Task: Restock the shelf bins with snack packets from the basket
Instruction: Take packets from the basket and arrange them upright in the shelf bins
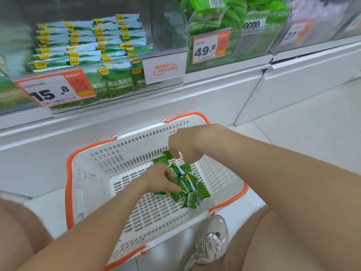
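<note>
Two hands work inside the basket (136,145): the left hand (163,180) has its grip clamped on a fan of green snack packets (201,190), while the right hand (183,145) curls its fingertips onto the topmost packet, clamped or merely touching I cannot tell. This white, orange-handled basket sits on the floor (293,133) below a shelf bin (88,45) of matching packets.

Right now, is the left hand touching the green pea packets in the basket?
Touching. Head view: the left hand grips the green pea packets, fingers curled over them, with no gap visible.
</note>
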The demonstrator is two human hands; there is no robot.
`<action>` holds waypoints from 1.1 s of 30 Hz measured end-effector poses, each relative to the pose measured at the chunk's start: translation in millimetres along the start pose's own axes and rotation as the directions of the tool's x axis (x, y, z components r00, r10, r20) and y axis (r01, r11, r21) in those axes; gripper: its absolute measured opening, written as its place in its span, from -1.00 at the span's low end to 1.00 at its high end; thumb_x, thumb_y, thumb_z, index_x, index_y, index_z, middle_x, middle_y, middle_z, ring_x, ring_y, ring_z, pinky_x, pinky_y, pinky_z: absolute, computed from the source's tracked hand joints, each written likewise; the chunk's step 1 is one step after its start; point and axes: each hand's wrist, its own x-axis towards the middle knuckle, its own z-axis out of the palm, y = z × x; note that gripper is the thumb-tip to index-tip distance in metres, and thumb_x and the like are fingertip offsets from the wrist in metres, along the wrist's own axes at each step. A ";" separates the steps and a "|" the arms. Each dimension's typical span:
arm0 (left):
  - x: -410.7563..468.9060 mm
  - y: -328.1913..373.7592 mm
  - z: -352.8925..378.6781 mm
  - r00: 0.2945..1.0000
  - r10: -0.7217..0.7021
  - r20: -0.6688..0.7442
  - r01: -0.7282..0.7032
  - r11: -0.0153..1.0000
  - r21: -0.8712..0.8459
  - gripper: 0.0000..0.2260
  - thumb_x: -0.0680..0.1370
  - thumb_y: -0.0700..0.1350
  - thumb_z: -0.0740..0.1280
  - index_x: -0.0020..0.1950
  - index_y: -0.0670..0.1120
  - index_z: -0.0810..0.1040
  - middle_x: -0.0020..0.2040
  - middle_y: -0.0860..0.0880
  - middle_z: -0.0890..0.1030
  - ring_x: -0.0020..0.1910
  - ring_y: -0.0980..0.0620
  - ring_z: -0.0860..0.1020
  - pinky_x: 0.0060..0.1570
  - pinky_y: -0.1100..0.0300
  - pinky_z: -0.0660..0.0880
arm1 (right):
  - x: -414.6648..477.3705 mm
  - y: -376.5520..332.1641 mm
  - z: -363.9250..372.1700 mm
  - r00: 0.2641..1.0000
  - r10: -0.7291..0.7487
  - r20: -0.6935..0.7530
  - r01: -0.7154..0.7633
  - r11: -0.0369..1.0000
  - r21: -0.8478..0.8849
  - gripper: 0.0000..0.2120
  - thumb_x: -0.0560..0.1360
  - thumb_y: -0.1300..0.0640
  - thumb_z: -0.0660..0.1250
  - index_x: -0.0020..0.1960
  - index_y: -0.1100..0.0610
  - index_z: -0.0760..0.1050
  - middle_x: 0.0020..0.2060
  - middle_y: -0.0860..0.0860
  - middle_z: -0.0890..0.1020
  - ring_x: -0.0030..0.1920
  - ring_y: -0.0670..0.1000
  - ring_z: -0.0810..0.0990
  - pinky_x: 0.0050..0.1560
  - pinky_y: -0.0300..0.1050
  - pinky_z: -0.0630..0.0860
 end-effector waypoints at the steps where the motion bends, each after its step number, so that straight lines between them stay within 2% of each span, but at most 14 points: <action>1: -7.4 9.4 -12.7 0.999 0.006 -0.032 -0.011 0.985 -0.174 -0.62 0.41 0.18 0.61 0.03 -0.08 0.74 -0.21 0.00 0.72 -0.19 -0.02 0.69 -0.07 0.18 0.59 | -3.8 2.4 -5.4 1.000 0.005 -0.002 -0.005 1.000 -0.012 -0.69 0.60 0.23 0.26 0.33 0.13 0.53 0.27 0.10 0.58 0.23 0.16 0.61 0.18 0.03 0.56; 3: -23.5 28.2 -35.9 0.996 0.000 -0.085 -0.040 0.881 -0.471 -0.64 0.49 0.14 0.56 0.03 -0.15 0.74 -0.17 -0.16 0.75 -0.18 -0.09 0.72 -0.07 0.15 0.65 | -11.3 8.9 -14.3 0.999 0.019 -0.051 -0.018 1.000 0.011 -0.58 0.58 0.23 0.31 0.44 0.14 0.44 0.28 0.08 0.55 0.19 0.14 0.60 0.16 0.06 0.56; 4: -31.3 37.1 -45.7 0.994 -0.001 -0.106 -0.060 0.820 -0.569 -0.61 0.52 0.12 0.53 0.11 -0.19 0.72 -0.11 -0.20 0.75 -0.16 -0.10 0.72 -0.08 0.15 0.66 | -13.8 13.5 -17.7 0.996 0.043 -0.080 -0.037 0.997 0.071 -0.51 0.55 0.23 0.36 0.46 0.10 0.38 0.18 0.04 0.54 0.09 0.12 0.60 0.10 0.07 0.59; 6: -46.3 53.4 -61.4 0.990 0.021 -0.140 -0.116 0.689 -0.716 -0.54 0.53 0.11 0.51 0.23 -0.25 0.66 0.10 -0.20 0.72 -0.06 -0.15 0.74 -0.07 0.14 0.68 | -16.4 21.6 -22.6 0.986 0.076 -0.147 -0.045 0.977 0.207 -0.44 0.49 0.21 0.44 0.41 0.02 0.30 0.00 0.00 0.50 -0.08 0.05 0.56 -0.11 0.01 0.57; 8: -61.0 66.2 -74.5 0.984 0.056 -0.172 -0.171 0.594 -0.786 -0.56 0.55 0.08 0.49 0.24 -0.25 0.65 0.17 -0.19 0.70 -0.01 -0.17 0.74 -0.10 0.15 0.68 | -21.0 26.8 -28.6 0.966 0.102 -0.238 -0.021 0.946 0.323 -0.49 0.46 0.19 0.48 0.32 -0.03 0.35 0.04 0.03 0.54 -0.11 0.04 0.59 -0.17 -0.02 0.59; 9: -68.9 71.8 -80.6 0.978 0.085 -0.192 -0.205 0.594 -0.778 -0.60 0.55 0.05 0.48 0.22 -0.23 0.67 0.13 -0.20 0.71 -0.03 -0.15 0.74 -0.12 0.14 0.69 | -24.7 29.2 -32.1 0.950 0.113 -0.290 0.006 0.925 0.381 -0.53 0.44 0.19 0.48 0.27 -0.03 0.39 0.03 0.03 0.58 -0.13 0.03 0.64 -0.18 -0.01 0.63; 13: -95.6 86.5 -104.9 0.928 0.189 -0.322 -0.349 0.747 -0.566 -0.74 0.52 -0.12 0.55 0.18 -0.12 0.71 0.03 -0.12 0.75 -0.19 -0.06 0.71 -0.25 0.15 0.63 | -44.5 31.4 -43.0 0.907 0.171 -0.386 0.080 0.829 0.554 -0.58 0.46 0.20 0.52 0.25 0.04 0.46 -0.07 0.07 0.66 -0.28 -0.02 0.71 -0.20 -0.04 0.68; 16: -108.9 95.9 -123.4 0.906 0.187 -0.379 -0.366 0.796 -0.482 -0.78 0.50 -0.19 0.57 0.13 -0.19 0.71 -0.08 -0.18 0.75 -0.24 -0.03 0.69 -0.26 0.18 0.62 | -55.9 27.2 -49.3 0.891 0.185 -0.415 0.149 0.743 0.652 -0.62 0.47 0.23 0.50 0.24 0.08 0.49 -0.03 0.14 0.68 -0.20 0.10 0.75 -0.16 0.02 0.71; 18: -119.0 104.1 -136.3 0.888 0.192 -0.418 -0.381 0.816 -0.434 -0.80 0.48 -0.21 0.58 0.06 -0.23 0.70 -0.19 -0.19 0.74 -0.27 -0.04 0.70 -0.28 0.17 0.63 | -63.8 22.3 -57.3 0.857 0.194 -0.478 0.231 0.684 0.692 -0.76 0.49 0.20 0.48 0.14 0.09 0.57 -0.07 0.17 0.69 -0.12 0.21 0.73 -0.13 0.12 0.71; 21: -135.4 121.4 -162.7 0.838 0.235 -0.492 -0.414 0.861 -0.294 -0.79 0.47 -0.15 0.60 -0.09 -0.22 0.63 -0.29 -0.13 0.72 -0.31 -0.07 0.70 -0.40 0.16 0.55 | -73.7 15.8 -72.6 0.743 0.261 -0.617 0.348 0.636 0.689 -0.92 0.55 0.15 0.42 0.02 0.05 0.65 -0.18 0.04 0.71 -0.18 0.21 0.71 -0.26 0.09 0.70; 24: -149.9 143.9 -194.6 0.808 0.276 -0.521 -0.401 0.905 -0.142 -0.79 0.50 -0.03 0.59 -0.16 -0.09 0.61 -0.30 -0.08 0.72 -0.47 0.02 0.57 -0.45 0.24 0.40 | -76.5 11.6 -90.3 0.602 0.395 -0.694 0.394 0.609 0.688 -0.94 0.52 0.15 0.37 -0.07 0.06 0.64 -0.23 0.09 0.70 -0.25 0.17 0.70 -0.35 0.12 0.66; 27: -157.8 161.3 -228.2 0.782 0.277 -0.559 -0.350 0.936 -0.025 -0.76 0.50 0.08 0.56 -0.03 -0.02 0.60 -0.29 -0.05 0.73 -0.52 0.06 0.47 -0.46 0.29 0.38 | -68.9 8.6 -109.1 0.376 0.542 -0.751 0.406 0.632 0.660 -0.91 0.48 0.12 0.36 -0.20 0.07 0.56 -0.42 -0.05 0.58 -0.27 0.11 0.60 -0.27 0.03 0.55; 30: -149.6 159.7 -256.9 0.703 0.299 -0.645 -0.238 0.954 0.182 -0.82 0.54 0.11 0.45 -0.13 0.03 0.67 -0.34 0.00 0.70 -0.51 0.16 0.54 -0.37 0.23 0.48 | -52.6 5.1 -127.7 0.168 0.610 -0.775 0.371 0.689 0.623 -0.89 0.52 0.05 0.34 -0.04 0.08 0.57 -0.27 -0.04 0.62 -0.14 0.07 0.58 -0.22 -0.07 0.36; 33: -127.4 142.0 -269.0 0.611 0.281 -0.740 -0.132 0.958 0.255 -0.84 0.54 0.03 0.35 -0.18 0.03 0.64 -0.29 0.04 0.67 -0.26 0.00 0.66 -0.19 0.09 0.58 | -31.9 5.9 -147.4 0.090 0.543 -0.835 0.248 0.800 0.546 -0.80 0.60 0.01 0.34 0.15 0.09 0.51 -0.12 0.02 0.64 -0.09 0.10 0.55 -0.20 -0.02 0.33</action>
